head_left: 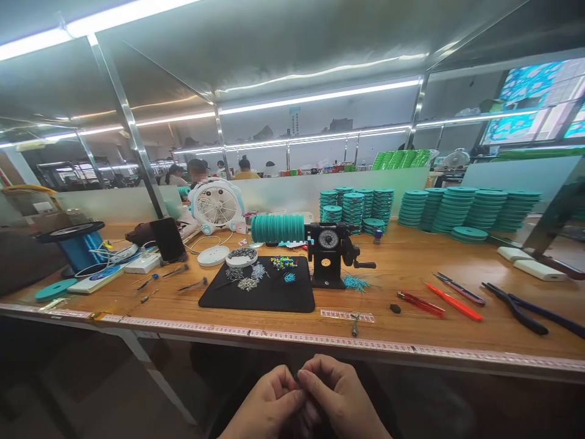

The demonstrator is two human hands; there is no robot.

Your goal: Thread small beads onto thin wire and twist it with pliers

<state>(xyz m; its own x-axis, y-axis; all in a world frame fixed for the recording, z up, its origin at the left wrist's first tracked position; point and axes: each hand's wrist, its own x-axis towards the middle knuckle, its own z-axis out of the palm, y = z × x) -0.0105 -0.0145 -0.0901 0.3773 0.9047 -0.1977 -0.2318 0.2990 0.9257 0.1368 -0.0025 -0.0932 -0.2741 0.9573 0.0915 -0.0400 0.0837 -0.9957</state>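
Note:
My left hand point(269, 403) and my right hand point(340, 395) meet in front of the table's near edge, low in the view. Both have their fingers pinched together, thumbs toward each other. Whatever lies between the fingertips is too small or too hidden to make out. Beyond them on the table is a black mat point(260, 296) bearing piles of small metal parts point(248, 283), coloured beads point(284, 263) and short blue pieces point(289, 277). Behind the mat's right side stands a black hand-cranked winder point(327, 259) with a row of teal spools point(278, 228) on its shaft.
Stacks of teal spools point(457, 210) stand at the back right. Pliers point(516, 308), a craft knife point(458, 288), an orange tool point(454, 302) and red tweezers point(420, 303) lie at right. A phone point(168, 239), a fan point(217, 206) and a blue wire reel point(82, 247) are left. People sit beyond the partition.

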